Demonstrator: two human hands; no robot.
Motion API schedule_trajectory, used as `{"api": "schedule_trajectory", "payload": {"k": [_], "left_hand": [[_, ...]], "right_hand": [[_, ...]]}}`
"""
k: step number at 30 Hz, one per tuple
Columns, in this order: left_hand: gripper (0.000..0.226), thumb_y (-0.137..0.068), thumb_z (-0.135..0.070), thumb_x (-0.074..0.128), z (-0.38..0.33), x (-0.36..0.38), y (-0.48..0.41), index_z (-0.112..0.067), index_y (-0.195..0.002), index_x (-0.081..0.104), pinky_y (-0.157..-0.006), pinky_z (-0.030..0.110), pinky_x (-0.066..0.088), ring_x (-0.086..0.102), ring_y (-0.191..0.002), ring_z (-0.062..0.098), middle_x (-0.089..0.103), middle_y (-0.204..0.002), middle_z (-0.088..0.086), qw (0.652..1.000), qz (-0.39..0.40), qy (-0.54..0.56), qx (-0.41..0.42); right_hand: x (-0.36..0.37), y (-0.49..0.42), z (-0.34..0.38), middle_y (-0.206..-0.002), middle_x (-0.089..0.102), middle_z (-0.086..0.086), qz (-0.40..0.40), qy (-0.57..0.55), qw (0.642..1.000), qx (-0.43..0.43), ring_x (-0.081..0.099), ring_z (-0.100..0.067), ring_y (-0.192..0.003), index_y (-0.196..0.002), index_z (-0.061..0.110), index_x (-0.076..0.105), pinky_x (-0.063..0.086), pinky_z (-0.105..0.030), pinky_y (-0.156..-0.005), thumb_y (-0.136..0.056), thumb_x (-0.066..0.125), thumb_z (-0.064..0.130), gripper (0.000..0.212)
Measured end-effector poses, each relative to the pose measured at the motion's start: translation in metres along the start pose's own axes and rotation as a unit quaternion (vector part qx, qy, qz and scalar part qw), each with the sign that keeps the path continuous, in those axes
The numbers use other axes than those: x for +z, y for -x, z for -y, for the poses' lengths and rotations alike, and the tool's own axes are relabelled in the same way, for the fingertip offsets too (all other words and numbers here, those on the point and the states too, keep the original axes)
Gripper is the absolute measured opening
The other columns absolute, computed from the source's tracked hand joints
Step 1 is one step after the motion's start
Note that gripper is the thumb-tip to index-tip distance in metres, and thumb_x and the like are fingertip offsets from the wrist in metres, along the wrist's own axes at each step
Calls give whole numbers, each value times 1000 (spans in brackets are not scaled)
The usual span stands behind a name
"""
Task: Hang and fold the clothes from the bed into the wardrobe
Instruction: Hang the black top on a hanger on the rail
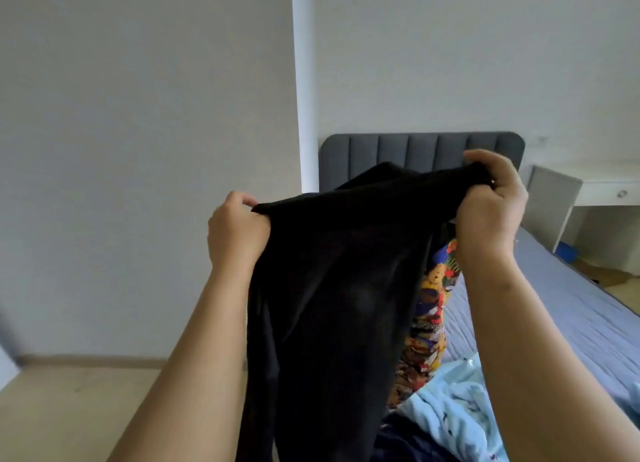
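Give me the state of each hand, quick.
Left hand: closed, gripping the top edge of the black garment.
Right hand: closed, gripping the same garment's other top corner.

Left hand [237,231] and right hand [488,205] grip black garment [332,288] above bed [571,305]

A black garment [332,288] hangs limp, its top edge stretched taut.
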State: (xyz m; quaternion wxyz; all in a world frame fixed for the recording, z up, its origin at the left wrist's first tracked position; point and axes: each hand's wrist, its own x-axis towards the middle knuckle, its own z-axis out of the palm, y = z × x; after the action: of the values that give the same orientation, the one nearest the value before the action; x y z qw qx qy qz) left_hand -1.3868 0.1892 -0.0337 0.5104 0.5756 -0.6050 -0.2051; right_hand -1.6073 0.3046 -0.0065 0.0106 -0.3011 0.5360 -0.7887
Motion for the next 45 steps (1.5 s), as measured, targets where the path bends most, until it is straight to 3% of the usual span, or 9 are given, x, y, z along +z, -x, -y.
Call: {"api": "schedule_trajectory", "payload": {"k": [5,10,14,19,26,32,38,42,45], "left_hand": [[17,-87,-30,49,93,12,65,-18,-100,51,-54,29,49,60,-74,19,59,-95,5,942,109,131,-289],[30,-97,-10,35,163,4,123,-8,-125,43,-71,44,47,58,-74,26,57,-102,18,815,-10,325,-479],[26,-91,7,37,177,-24,146,-3,-108,54,-69,33,50,56,-69,21,56,-98,19,817,-112,344,-450],[17,-85,4,49,191,-85,166,-11,-80,55,-54,22,48,57,-67,18,57,-80,9,852,-168,278,-410],[20,-84,-2,43,208,-171,161,-20,-88,51,-66,35,53,60,-73,23,56,-78,-2,917,-269,11,-294],[22,-96,-16,35,243,-270,138,-19,-117,38,-49,29,36,52,-62,22,52,-70,1,872,-357,-165,-292],[24,-93,-4,34,279,-400,124,-21,-88,51,-47,20,51,61,-78,20,58,-91,5,815,-452,187,-311],[27,-90,4,38,291,-474,118,-17,-85,55,-61,20,51,61,-83,21,59,-96,11,776,-530,239,-246],[28,-90,5,40,303,-511,116,-18,-89,57,-67,24,50,60,-86,22,59,-99,11,744,-581,249,-217]], "right_hand": [[-11,84,-100,-78,59,5,57,99,975,190,59,-31,-88,-73,31,61,53,-52,-80,-66,33,1,41],[-34,160,-156,-73,62,-2,196,233,910,281,62,-30,-80,-74,24,61,53,-46,-80,-77,48,2,26],[-35,185,-153,-73,54,0,328,327,859,216,53,-28,-81,-70,20,49,37,-28,-57,-76,62,13,16],[-11,237,-135,-112,44,-9,445,473,755,91,38,-32,-111,-96,18,58,32,-40,-92,-83,58,47,31],[47,283,-99,-107,46,-13,438,376,816,-3,39,-32,-101,-91,10,63,30,-37,-86,-79,64,23,18],[142,346,-42,-73,53,2,501,185,840,89,47,-29,-72,-92,25,45,35,-32,-64,-82,50,12,17],[236,451,17,-77,59,9,581,54,801,133,50,-1,-68,-92,31,60,38,-15,-56,-81,41,-1,39],[284,519,51,-74,64,5,593,-27,780,200,62,-25,-77,-71,33,61,54,-43,-74,-77,43,-2,40],[314,557,60,-60,64,8,602,-61,756,249,62,-13,-60,-68,35,64,54,-39,-66,-78,44,-2,43]]}}
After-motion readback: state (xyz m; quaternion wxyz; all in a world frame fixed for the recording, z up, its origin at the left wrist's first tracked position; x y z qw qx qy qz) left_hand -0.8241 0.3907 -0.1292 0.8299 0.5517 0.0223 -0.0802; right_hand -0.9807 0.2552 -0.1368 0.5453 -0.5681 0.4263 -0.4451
